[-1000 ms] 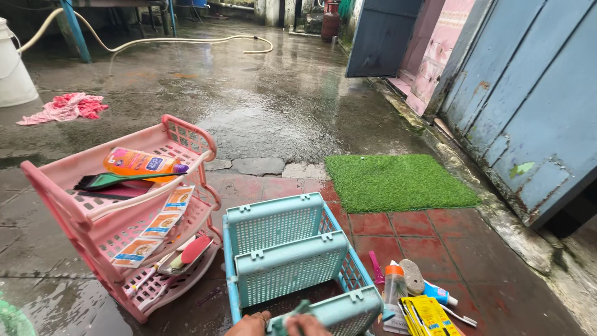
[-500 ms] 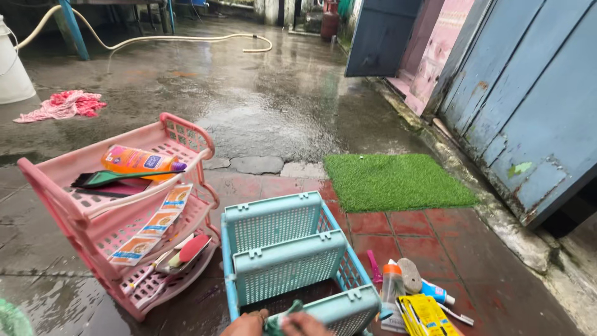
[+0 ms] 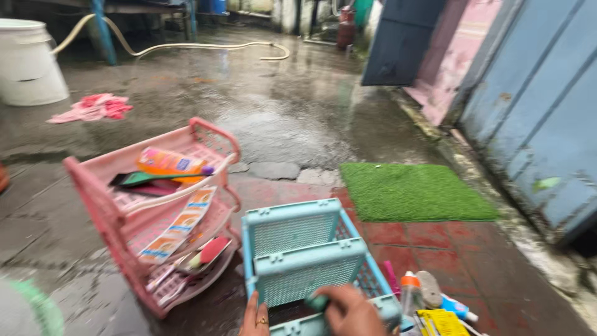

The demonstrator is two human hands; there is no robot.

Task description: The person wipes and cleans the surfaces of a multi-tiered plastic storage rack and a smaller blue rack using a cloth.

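The light blue plastic rack (image 3: 305, 264) lies on its side on the wet tiled floor, low in the view and just right of centre, its mesh shelves facing the camera. At its nearest shelf the right hand (image 3: 348, 310) is closed around a small green cloth (image 3: 317, 303) and presses it against the plastic — only a bit of the cloth shows past the fingers. The left hand (image 3: 256, 318), a ring on one finger, rests with fingers flat against the rack's lower left edge, steadying it rather than gripping; it holds nothing.

Just beside the rack on the left, a pink rack (image 3: 158, 211) of the same kind also lies tipped over, touching or nearly touching the blue one. Its shelves hold an orange bottle (image 3: 171, 162), a dark green comb-like thing (image 3: 149, 178), strips of small sachets (image 3: 180, 227) and a red-backed brush (image 3: 211, 250).

To the right of the blue rack a small heap sits on the red tiles — an orange-capped bottle (image 3: 409, 291), a pumice-like oval (image 3: 429, 287), a blue tube (image 3: 457, 307) and yellow packets (image 3: 443, 322). Beyond lies a green turf mat (image 3: 413, 190). Well apart, across the wet concrete, are a pink rag (image 3: 93, 107), a white bucket (image 3: 28, 62) and a pale hose (image 3: 205, 45).
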